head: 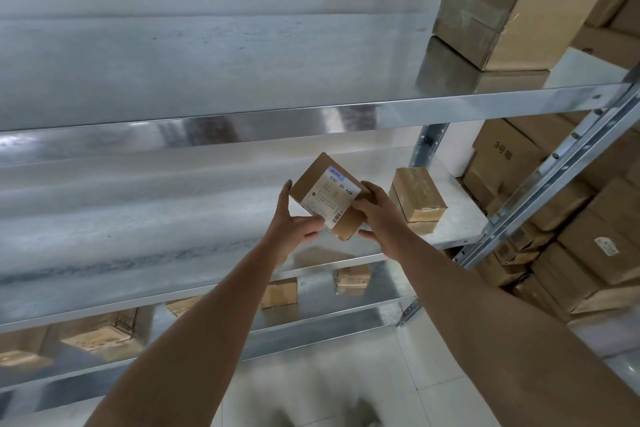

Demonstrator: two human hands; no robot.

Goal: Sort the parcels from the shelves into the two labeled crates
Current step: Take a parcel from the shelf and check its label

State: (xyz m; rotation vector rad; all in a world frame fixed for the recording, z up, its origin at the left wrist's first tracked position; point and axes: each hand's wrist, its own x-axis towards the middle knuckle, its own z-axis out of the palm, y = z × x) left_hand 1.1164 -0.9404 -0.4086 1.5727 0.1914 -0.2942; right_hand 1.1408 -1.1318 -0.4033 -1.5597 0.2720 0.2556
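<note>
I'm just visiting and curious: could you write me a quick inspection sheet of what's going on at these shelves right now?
Surface: metal shelves, several tiers, mostly bare on the left.
Job's things: small labelled parcel held up, label facing the camera; another parcel on the middle shelf; crates not in view.
Clutter: large box on the top shelf; stacked cartons behind the rack at right.
Grippers: left hand and right hand both grip the held parcel.
Cables: nothing seen.
Surroundings: white wall, tiled floor.
</note>
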